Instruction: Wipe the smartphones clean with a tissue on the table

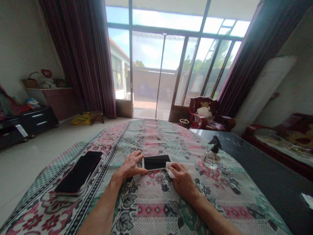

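A white-edged smartphone (156, 161) with a dark screen lies face up on the patterned tablecloth (158, 182). My left hand (132, 164) grips its left end, thumb at the near edge and fingers at the far edge. At the phone's right end, my right hand (179, 174) is closed on a white tissue (189, 169). The tissue touches the right end of the screen, and part of it sticks out beyond the hand to the right.
A stack of phones (79, 173) lies on the cloth at the left. To the right stands a dark horse-head figurine (215, 145) on a clear base. A dark table (264, 160) adjoins on the right; a carved wooden chair (202, 114) stands behind it.
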A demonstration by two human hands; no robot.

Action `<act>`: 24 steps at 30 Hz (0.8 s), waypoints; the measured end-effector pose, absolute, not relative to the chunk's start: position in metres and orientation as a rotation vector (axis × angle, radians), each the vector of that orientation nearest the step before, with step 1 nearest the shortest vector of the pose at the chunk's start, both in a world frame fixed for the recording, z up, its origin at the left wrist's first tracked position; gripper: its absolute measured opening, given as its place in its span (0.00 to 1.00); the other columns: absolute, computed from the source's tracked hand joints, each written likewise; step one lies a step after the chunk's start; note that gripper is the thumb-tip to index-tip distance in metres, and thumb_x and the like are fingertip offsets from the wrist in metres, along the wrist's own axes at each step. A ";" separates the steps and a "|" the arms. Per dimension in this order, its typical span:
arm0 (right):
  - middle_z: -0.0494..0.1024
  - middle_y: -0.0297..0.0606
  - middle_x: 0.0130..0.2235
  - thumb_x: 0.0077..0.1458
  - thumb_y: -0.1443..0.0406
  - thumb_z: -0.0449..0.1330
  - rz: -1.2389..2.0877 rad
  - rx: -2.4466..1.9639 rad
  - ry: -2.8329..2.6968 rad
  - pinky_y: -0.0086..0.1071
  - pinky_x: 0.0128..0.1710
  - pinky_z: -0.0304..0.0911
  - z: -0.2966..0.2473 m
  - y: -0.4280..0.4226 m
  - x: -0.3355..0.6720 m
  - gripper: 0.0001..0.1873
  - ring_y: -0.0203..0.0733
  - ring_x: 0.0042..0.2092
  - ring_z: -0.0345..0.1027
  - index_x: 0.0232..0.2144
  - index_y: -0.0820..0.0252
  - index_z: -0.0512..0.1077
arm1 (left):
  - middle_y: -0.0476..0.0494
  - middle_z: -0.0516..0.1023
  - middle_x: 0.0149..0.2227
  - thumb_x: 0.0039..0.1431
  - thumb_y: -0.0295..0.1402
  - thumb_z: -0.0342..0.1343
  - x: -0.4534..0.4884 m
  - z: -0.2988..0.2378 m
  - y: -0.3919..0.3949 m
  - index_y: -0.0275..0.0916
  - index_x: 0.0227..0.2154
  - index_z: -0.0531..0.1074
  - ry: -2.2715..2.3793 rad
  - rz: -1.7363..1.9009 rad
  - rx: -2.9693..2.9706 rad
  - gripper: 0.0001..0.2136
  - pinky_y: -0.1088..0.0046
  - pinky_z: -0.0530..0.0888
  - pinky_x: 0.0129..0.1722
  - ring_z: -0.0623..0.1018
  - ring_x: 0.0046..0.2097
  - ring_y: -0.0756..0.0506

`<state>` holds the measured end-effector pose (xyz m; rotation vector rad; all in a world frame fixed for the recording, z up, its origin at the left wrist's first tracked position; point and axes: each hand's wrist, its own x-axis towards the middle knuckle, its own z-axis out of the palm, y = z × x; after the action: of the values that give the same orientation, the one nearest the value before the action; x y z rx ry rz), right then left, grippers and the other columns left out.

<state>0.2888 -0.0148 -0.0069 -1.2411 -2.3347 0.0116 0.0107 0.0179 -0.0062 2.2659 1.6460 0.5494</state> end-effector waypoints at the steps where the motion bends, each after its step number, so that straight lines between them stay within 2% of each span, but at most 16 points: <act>1: 0.72 0.42 0.45 0.47 0.77 0.51 0.009 -1.226 -2.365 0.37 0.51 0.59 -0.005 -0.015 0.286 0.21 0.46 0.48 0.61 0.42 0.60 0.72 | 0.39 0.59 0.64 0.43 0.47 0.64 0.011 -0.006 0.018 0.43 0.54 0.68 1.641 0.558 2.272 0.33 0.60 0.56 0.63 0.56 0.65 0.35; 8: 0.71 0.41 0.44 0.48 0.75 0.53 -0.008 -1.120 -2.509 0.39 0.50 0.57 0.001 -0.015 0.264 0.20 0.46 0.47 0.60 0.43 0.59 0.71 | 0.40 0.59 0.63 0.44 0.47 0.64 0.009 -0.006 0.019 0.44 0.55 0.67 1.632 0.534 2.280 0.33 0.58 0.55 0.63 0.55 0.65 0.35; 16: 0.71 0.41 0.44 0.52 0.71 0.56 0.060 -1.005 -2.551 0.39 0.50 0.57 0.001 -0.016 0.242 0.13 0.45 0.47 0.61 0.41 0.60 0.71 | 0.39 0.55 0.66 0.47 0.48 0.62 0.011 0.003 0.016 0.43 0.57 0.64 1.657 0.419 2.248 0.34 0.61 0.53 0.64 0.52 0.67 0.38; 24: 0.72 0.40 0.47 0.47 0.76 0.51 0.109 -1.115 -2.450 0.37 0.53 0.59 0.003 -0.012 0.294 0.22 0.44 0.50 0.61 0.44 0.57 0.71 | 0.42 0.54 0.66 0.46 0.48 0.61 0.011 0.006 0.015 0.46 0.58 0.63 1.654 0.412 2.225 0.34 0.63 0.54 0.63 0.52 0.67 0.38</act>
<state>0.2936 -0.0120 0.0025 -1.1155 -2.4500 0.1093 0.0108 0.0147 0.0058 2.2247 1.6538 0.4122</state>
